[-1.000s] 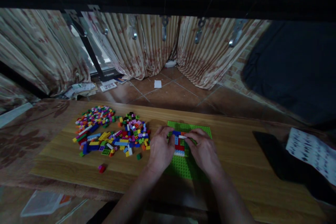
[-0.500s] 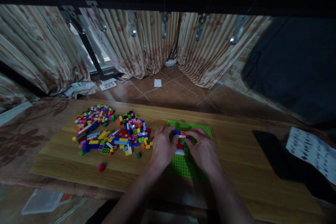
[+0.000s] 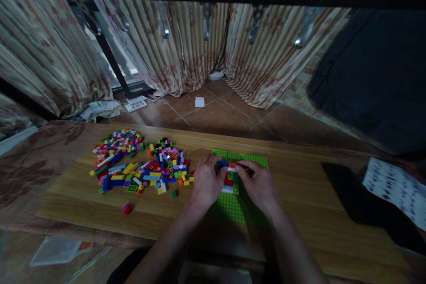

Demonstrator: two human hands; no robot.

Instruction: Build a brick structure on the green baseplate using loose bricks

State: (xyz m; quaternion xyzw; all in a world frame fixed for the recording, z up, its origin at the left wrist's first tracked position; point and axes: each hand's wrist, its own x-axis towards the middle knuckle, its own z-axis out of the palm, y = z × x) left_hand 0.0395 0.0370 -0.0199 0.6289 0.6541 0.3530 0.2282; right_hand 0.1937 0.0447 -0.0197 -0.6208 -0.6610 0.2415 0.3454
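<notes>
A green studded baseplate (image 3: 233,211) lies on the wooden board, with a small build of toy bricks on it. My left hand (image 3: 207,182) curls at the left of this build, finger and thumb around the end of a blue brick (image 3: 224,164). From the right, my right hand (image 3: 258,185) pinches at the end of a white brick (image 3: 231,170); the fingertips partly hide the contact. An orange brick (image 3: 232,165) sits just behind the white one. Nearer to me in the build are red bricks (image 3: 228,182) and a pale blue and white row (image 3: 227,189).
Left on the wooden board (image 3: 282,213) spread a heap of small bricks (image 3: 121,141) and a pile of larger ones (image 3: 149,171). A red brick (image 3: 128,209) and a green brick (image 3: 175,194) lie apart. At the right are a black flat item (image 3: 346,195) and a printed sheet (image 3: 396,188).
My right hand has shifted slightly right, its fingers drawn toward the white brick's right end. My left hand stays at the build. The whole view has tilted slightly downward.
</notes>
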